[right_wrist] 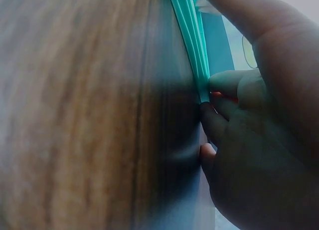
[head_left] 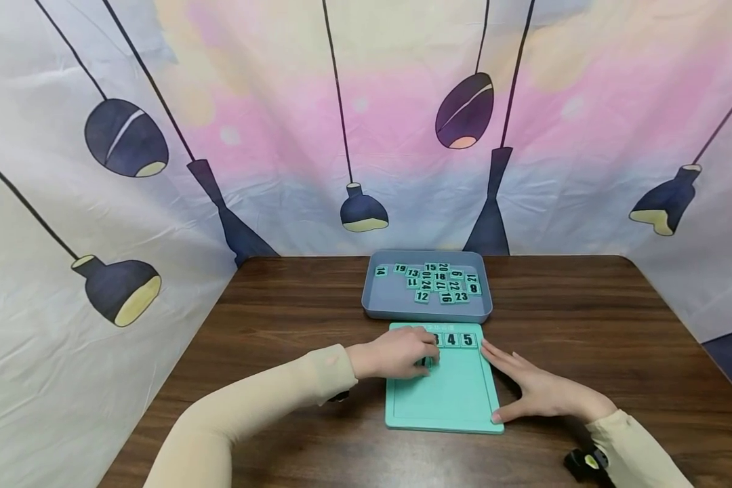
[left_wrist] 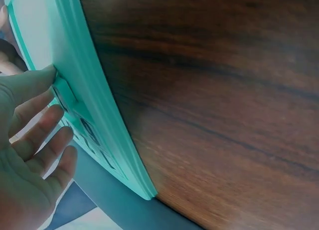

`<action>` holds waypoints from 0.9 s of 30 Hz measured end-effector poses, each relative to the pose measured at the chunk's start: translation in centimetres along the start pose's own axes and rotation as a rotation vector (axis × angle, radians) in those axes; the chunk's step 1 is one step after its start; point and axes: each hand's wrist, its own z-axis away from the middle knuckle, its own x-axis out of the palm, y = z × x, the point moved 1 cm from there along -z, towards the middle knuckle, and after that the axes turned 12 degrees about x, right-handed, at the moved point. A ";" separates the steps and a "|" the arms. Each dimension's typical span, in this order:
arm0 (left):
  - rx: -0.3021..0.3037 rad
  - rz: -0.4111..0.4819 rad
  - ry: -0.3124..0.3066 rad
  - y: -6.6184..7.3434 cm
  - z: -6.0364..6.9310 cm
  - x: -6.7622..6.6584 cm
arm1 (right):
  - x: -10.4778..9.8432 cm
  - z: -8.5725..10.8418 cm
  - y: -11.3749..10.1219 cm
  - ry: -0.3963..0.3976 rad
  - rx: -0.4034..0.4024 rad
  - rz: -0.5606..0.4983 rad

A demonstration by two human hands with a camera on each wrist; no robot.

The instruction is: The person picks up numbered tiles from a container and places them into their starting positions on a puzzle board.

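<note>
Currently, the left hand (head_left: 398,352) is curling over the far left part of a turquoise number-puzzle board (head_left: 448,400), its thumb and fingers pinching one small number tile (head_left: 425,362); its figure is mostly hidden. That tile is sitting just to the near side of the board's far row, where tiles 4 (head_left: 451,340) and 5 (head_left: 468,340) are lying flat against the right rim and a 3 is partly showing. Most of the board's near part is lying bare within its raised rim.

The right hand (head_left: 539,390) is spreading wide, holding no tile, with fingertips touching the board's right edge and the thumb resting at the near right corner.

Just beyond the far edge, a blue-grey tray (head_left: 396,298) is holding loose number tiles (head_left: 440,276), crowding centre and right, leaving room at near left. The table (head_left: 585,305) is stretching well past both sides of the board.
</note>
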 end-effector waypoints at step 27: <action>-0.320 0.206 0.104 -1.5 3.2 0.8 | 0.0 0.0 0.0 0.003 0.004 0.018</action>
